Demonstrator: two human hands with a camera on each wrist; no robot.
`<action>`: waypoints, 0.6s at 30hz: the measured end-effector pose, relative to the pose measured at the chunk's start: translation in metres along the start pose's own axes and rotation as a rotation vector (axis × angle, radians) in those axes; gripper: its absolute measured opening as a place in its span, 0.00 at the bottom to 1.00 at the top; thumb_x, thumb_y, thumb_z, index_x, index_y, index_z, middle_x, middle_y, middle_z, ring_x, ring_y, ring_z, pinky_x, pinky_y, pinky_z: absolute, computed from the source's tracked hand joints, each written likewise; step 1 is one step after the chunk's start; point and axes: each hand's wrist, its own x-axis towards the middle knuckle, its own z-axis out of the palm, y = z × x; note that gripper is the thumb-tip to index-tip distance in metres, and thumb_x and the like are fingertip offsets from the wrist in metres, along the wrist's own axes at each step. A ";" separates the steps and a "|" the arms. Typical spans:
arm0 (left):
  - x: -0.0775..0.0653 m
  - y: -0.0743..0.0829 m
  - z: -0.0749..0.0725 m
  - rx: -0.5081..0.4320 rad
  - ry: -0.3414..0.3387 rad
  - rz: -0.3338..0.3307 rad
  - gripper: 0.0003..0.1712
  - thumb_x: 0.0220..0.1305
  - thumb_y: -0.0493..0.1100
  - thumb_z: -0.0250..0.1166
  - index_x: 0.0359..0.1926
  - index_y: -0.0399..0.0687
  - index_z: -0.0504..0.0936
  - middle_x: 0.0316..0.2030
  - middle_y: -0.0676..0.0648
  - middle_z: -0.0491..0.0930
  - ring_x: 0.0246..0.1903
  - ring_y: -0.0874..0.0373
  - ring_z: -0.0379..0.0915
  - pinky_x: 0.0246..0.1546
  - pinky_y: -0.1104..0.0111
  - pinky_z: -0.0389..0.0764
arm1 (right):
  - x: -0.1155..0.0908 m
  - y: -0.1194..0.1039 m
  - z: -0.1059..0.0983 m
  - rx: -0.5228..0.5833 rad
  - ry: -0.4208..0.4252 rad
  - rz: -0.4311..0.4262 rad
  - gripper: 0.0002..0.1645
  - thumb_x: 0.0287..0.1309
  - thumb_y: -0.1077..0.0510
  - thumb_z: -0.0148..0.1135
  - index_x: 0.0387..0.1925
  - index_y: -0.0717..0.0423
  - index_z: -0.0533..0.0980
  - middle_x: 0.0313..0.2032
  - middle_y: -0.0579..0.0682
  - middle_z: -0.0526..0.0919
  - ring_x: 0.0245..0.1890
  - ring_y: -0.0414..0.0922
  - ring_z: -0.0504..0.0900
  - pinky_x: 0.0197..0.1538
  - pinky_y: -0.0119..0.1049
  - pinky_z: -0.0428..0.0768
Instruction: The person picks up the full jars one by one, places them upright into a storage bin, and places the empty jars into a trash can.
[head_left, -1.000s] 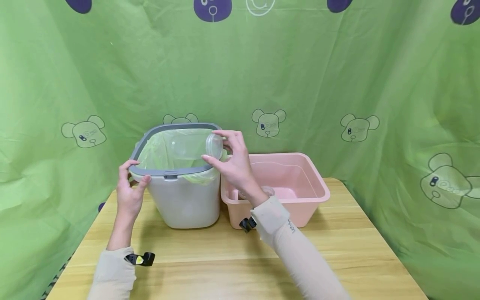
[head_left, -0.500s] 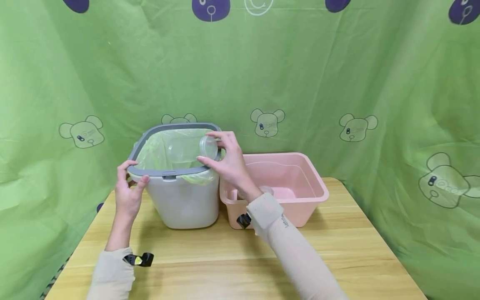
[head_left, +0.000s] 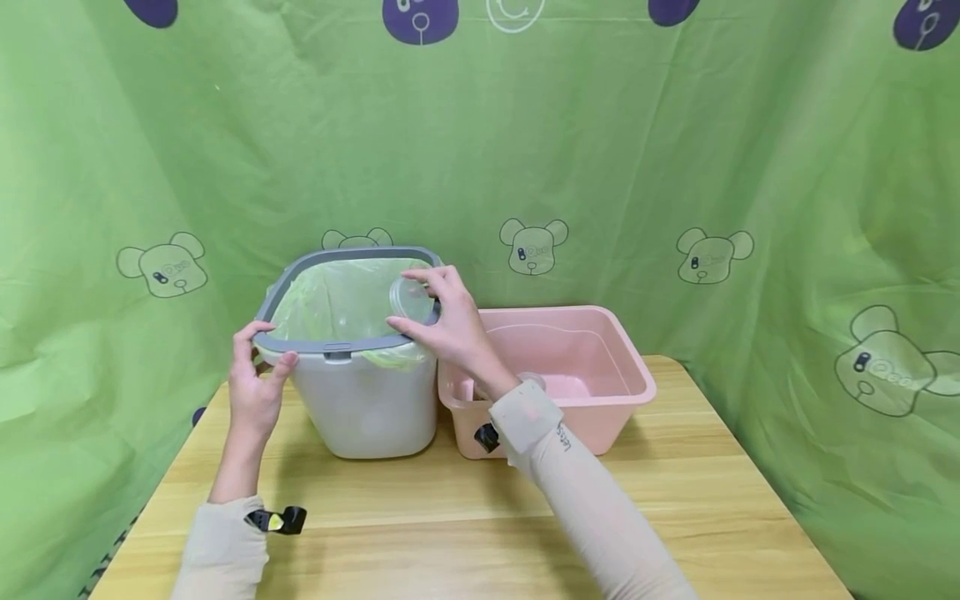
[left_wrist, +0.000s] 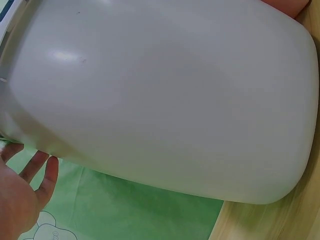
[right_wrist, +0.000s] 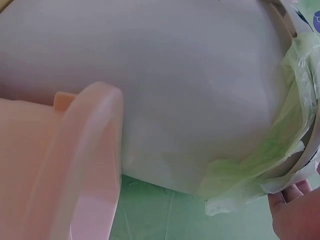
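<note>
A white trash can (head_left: pixel 367 412) with a grey rim (head_left: pixel 330 345) stands on the table, lined with a pale green trash bag (head_left: pixel 307 304). My left hand (head_left: pixel 255 387) grips the rim at its front left corner, thumb in front. In the left wrist view the fingers (left_wrist: pixel 47 182) reach behind the can's upper end. Over the can's right side, my right hand (head_left: pixel 446 325) pinches a clear plastic jar (head_left: pixel 405 302) near its round end. The jar's body lies inside the mouth of the can and blends with the bag.
To the right of the can stands a pink tub (head_left: pixel 607 429), its rim close to the can's wall. A clear round object (head_left: pixel 532 381) lies in it, partly behind my right forearm. A green curtain (head_left: pixel 600 142) hangs behind the wooden table (head_left: pixel 435 525).
My right hand has moved slightly left and down with the jar, further into the can's mouth. The left hand keeps its grip on the rim.
</note>
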 end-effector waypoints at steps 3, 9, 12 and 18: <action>0.000 0.001 -0.001 -0.001 -0.004 -0.006 0.34 0.65 0.43 0.68 0.69 0.43 0.68 0.55 0.51 0.73 0.54 0.62 0.68 0.53 0.67 0.69 | 0.001 0.001 0.001 -0.016 -0.006 0.000 0.39 0.54 0.46 0.80 0.67 0.44 0.76 0.54 0.50 0.73 0.55 0.46 0.75 0.60 0.45 0.78; -0.001 0.002 -0.001 -0.001 -0.008 -0.013 0.34 0.65 0.43 0.68 0.69 0.44 0.68 0.55 0.50 0.72 0.54 0.62 0.67 0.54 0.66 0.69 | 0.001 0.002 0.000 -0.030 -0.022 -0.008 0.39 0.54 0.46 0.79 0.67 0.45 0.76 0.53 0.50 0.73 0.54 0.45 0.74 0.60 0.43 0.77; -0.001 0.002 -0.001 0.001 -0.008 -0.009 0.33 0.65 0.43 0.68 0.69 0.43 0.68 0.55 0.50 0.72 0.53 0.62 0.68 0.53 0.66 0.69 | 0.001 0.003 0.000 -0.031 -0.021 -0.011 0.39 0.55 0.46 0.79 0.67 0.45 0.76 0.52 0.50 0.73 0.53 0.45 0.74 0.60 0.43 0.77; 0.000 0.002 -0.001 0.003 -0.008 -0.013 0.33 0.65 0.43 0.68 0.69 0.45 0.68 0.55 0.50 0.72 0.53 0.62 0.68 0.53 0.66 0.70 | 0.001 0.003 0.000 -0.025 -0.021 -0.021 0.39 0.56 0.48 0.78 0.68 0.47 0.75 0.53 0.51 0.73 0.53 0.47 0.74 0.60 0.45 0.77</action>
